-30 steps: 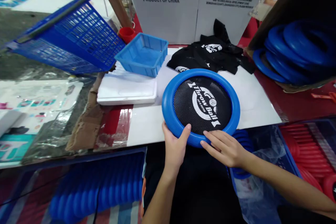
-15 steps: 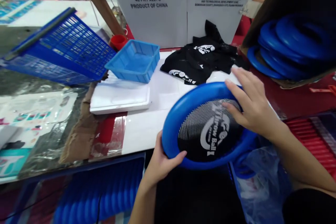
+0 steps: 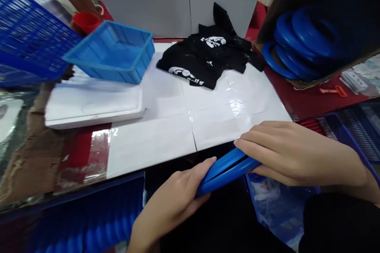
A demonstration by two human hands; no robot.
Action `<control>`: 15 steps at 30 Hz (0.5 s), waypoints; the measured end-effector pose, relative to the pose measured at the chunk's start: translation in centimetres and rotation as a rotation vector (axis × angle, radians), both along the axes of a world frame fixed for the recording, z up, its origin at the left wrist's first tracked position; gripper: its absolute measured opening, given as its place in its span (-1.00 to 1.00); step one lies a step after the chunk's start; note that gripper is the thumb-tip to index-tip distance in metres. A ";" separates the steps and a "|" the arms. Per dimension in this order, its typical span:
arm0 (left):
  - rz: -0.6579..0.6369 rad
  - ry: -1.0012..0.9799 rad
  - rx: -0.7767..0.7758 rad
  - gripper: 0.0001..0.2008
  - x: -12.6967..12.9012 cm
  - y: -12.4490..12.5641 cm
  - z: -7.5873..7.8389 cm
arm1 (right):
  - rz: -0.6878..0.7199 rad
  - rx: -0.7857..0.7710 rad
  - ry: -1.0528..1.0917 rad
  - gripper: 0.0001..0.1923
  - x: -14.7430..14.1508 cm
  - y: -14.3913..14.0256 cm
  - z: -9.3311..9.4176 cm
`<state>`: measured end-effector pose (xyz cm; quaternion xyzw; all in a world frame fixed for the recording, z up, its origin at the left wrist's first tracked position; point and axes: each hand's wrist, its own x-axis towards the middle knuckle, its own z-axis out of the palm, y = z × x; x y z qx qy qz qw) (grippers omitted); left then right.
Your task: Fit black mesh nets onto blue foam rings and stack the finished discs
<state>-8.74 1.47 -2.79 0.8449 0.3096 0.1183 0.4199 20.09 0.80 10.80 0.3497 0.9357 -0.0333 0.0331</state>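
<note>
Above my lap, both hands grip a blue ring-rimmed mesh disc (image 3: 227, 170), seen nearly edge-on. A dark gap runs along its rim, between two blue halves. My left hand (image 3: 175, 195) is closed round the near left part, thumb on top. My right hand (image 3: 282, 152) wraps the right part, with the fingers over the upper side. The disc's mesh face is hidden at this angle. Beyond the hands, black printed fabric pieces (image 3: 202, 55) lie in a loose heap on the white-covered tabletop (image 3: 160, 142).
A light blue tray (image 3: 133, 65) sits by a white stack (image 3: 97, 104) at left, near a blue basket (image 3: 26, 31) and red cup (image 3: 87, 21). Blue rings (image 3: 297, 43) fill a carton at right, near an orange razor-shaped tool (image 3: 335, 91). Blue crates flank my lap.
The disc has come down toward my lap and turned from face-up to edge-on. My right hand has moved from its mesh face to gripping the rim. The view has shifted too.
</note>
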 end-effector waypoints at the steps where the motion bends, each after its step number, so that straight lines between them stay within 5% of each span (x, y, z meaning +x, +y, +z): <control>1: -0.014 0.007 0.033 -0.32 -0.1 -0.1 0.1 | 0.010 0.002 -0.012 -0.73 -0.1 -0.2 0.0; 7: -0.065 -0.022 0.152 -0.25 -1.0 -0.3 0.1 | 0.102 0.102 -0.032 -0.71 -0.1 -0.7 -0.4; 15: -0.179 0.090 0.103 -0.45 -0.4 0.1 0.4 | -0.016 -0.305 -0.051 -0.68 -0.2 -0.1 -0.6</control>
